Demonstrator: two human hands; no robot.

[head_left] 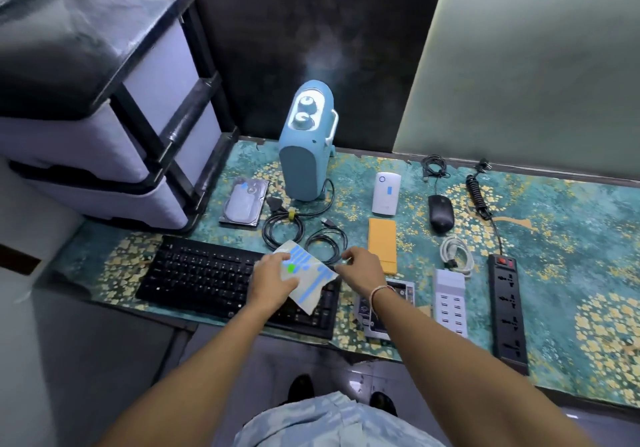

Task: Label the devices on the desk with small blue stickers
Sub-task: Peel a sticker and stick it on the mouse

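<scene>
Peeling is being done: the sheet (pixel 304 273) is being held over the keyboard (pixel 207 273) by the left hand (pixel 272 280), its right edge being pinched by the right hand (pixel 360 266).

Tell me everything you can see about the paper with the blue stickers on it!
The sticker sheet is a pale, glossy-looking backing paper, held tilted above the right end of the black keyboard. Rows of small blue rectangular stickers cover it, plus one green one near the left thumb. The left hand grips its left side, thumb on top. The right hand pinches at its right edge, as if peeling a sticker. Its lower corner hangs free over the keys.
</scene>
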